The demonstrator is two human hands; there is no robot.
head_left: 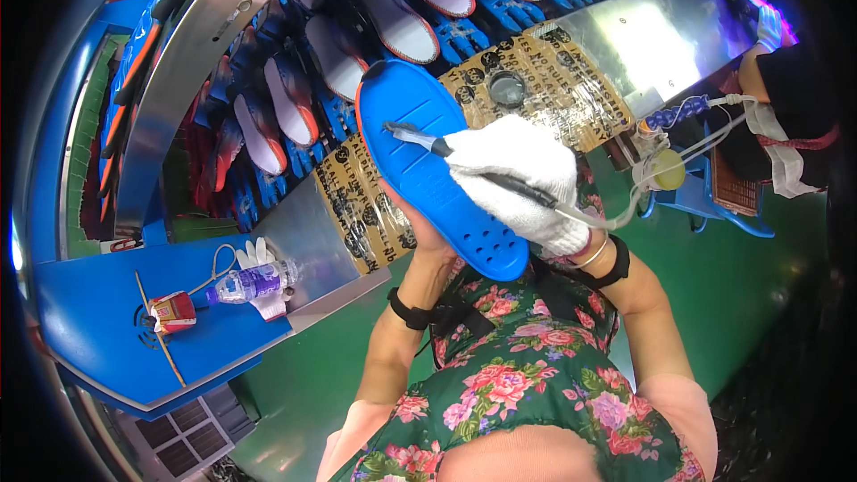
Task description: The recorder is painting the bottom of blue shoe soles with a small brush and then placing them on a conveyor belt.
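The gloved right grip (pixel 518 170) is closed round a brush (pixel 412 136), its tip over the blue sole (pixel 415 174) just left of that grip, while the bare left grip (pixel 427 230) holds the sole from beneath, fingertips hidden. If the left hold slackened, the sole could tip and the brush skid, as could a snag in the hose (pixel 616 224) behind the right grip. Beyond that grip, a forward swing could knock the jar (pixel 508 87) on the worktop (pixel 580 98).

Looked like a shoe-making workshop, judging by rows of unsoled shoes (pixel 397 22) racked beyond a metal ledge (pixel 647 36), a blue sole (pixel 420 178) under a brush (pixel 412 135), a green floor (pixel 705 272) and a co-worker (pixel 755 82) stationed farther along
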